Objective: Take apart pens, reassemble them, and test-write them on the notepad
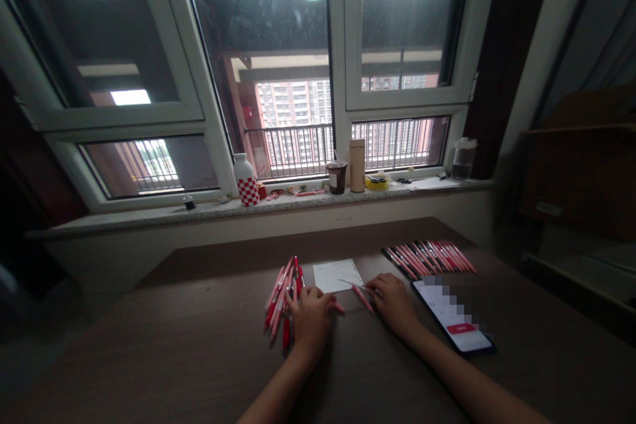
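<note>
My left hand (pixel 312 319) is closed at the right side of a loose pile of pink, red and dark pens (pixel 279 298). A short pink pen part (pixel 337 307) juts out to the right from its thumb side; the rest is hidden by the fingers. My right hand (pixel 394 303) has its fingers pinched on a slim pale, pen-like piece (pixel 358 285), which points left over the paper's corner. Just under those fingertips is a pink pen (pixel 364 299), lying at a slant. Between and beyond the hands lies a white sheet of paper (pixel 335 274) with a perforated edge.
A row of pens (pixel 427 258) lies side by side at the back right of the brown table (pixel 199 331). A phone (pixel 454 318) with a lit screen is right of my right hand. A checkered bottle (pixel 246 182), iced drink cup (pixel 336 177) and beige flask (pixel 356 165) stand on the windowsill.
</note>
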The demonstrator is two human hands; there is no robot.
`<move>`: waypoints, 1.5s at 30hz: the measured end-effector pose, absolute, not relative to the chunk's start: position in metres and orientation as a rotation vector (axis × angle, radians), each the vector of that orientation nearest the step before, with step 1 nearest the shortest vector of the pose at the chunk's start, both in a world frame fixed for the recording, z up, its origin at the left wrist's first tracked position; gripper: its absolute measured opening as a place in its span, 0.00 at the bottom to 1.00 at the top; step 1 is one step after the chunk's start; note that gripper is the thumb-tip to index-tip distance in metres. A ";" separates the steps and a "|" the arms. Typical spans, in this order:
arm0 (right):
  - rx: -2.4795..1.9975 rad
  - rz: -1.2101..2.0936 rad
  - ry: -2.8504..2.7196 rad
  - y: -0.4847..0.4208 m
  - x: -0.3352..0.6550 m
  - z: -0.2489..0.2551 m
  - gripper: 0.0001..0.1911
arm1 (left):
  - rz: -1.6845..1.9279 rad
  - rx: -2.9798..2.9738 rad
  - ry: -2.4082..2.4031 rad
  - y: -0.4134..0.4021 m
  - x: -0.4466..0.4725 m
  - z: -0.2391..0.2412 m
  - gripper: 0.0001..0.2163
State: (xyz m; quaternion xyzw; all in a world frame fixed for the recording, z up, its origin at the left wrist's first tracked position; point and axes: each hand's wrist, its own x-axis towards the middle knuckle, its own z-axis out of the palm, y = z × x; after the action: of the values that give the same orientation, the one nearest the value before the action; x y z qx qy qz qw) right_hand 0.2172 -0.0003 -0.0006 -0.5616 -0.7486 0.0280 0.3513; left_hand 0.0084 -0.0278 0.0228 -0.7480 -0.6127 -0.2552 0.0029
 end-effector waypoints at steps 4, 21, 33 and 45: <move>-1.455 0.070 -1.941 -0.001 0.217 0.001 0.09 | -0.808 -2.343 -1.934 -0.028 0.008 0.023 0.11; -1.466 0.081 -1.942 -0.002 0.217 0.002 0.08 | -0.789 -2.273 -1.979 -0.026 0.010 0.019 0.11; -1.460 0.060 -1.938 -0.004 0.217 0.003 0.08 | -0.799 -2.233 -1.993 -0.024 0.009 0.018 0.12; -1.360 0.044 -1.971 -0.001 0.217 0.000 0.07 | -0.955 -2.232 -1.947 -0.022 0.008 0.016 0.12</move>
State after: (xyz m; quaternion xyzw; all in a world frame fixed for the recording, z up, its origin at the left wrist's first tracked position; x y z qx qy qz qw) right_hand 0.2175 -0.0012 -0.0003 -0.5287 -0.7662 0.0172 0.3648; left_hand 0.0080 -0.0219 0.0159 -0.7171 -0.6255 -0.3069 0.0150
